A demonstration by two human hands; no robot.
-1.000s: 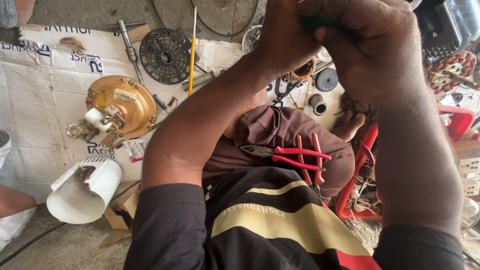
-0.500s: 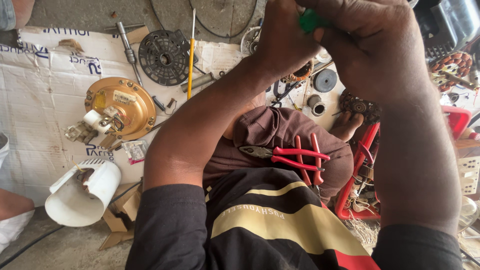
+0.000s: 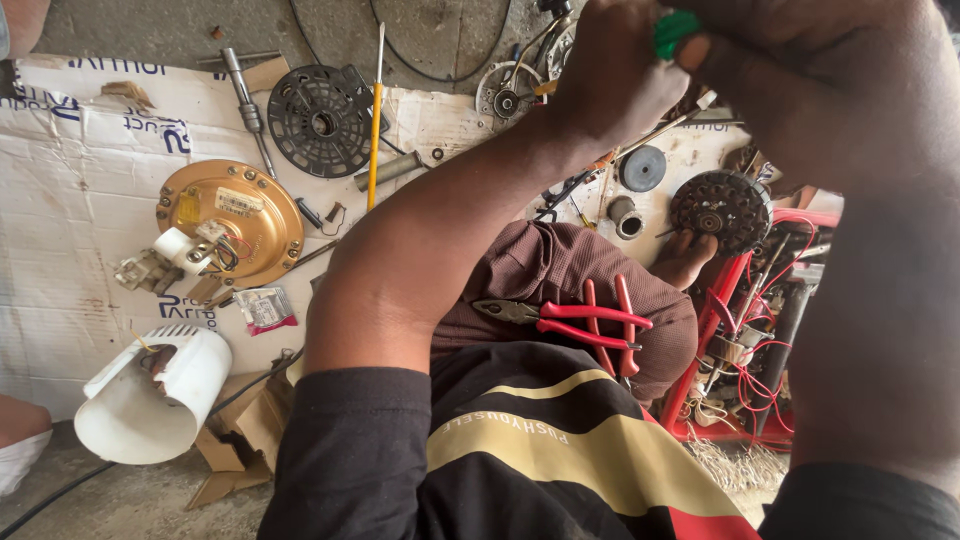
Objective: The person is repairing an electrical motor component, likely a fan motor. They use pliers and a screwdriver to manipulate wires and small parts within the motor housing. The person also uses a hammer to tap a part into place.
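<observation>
Both the left hand [image 3: 615, 75] and the right hand [image 3: 800, 80] are clamped together around a small green-handled tool [image 3: 675, 30], with red-handled pliers [image 3: 575, 320] lying on the lap well below them.

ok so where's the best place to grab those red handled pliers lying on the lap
Probably the two red handles of the red-handled metal pliers, from above. The pliers lie flat on the brown trouser leg, handles splayed toward the knee and grey jaws pointing the other way, with nothing covering them.

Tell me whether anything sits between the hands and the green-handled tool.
Nothing visible does. The left hand and right hand are both closed directly around the green-handled tool; only a bit of the handle shows between them.
</observation>
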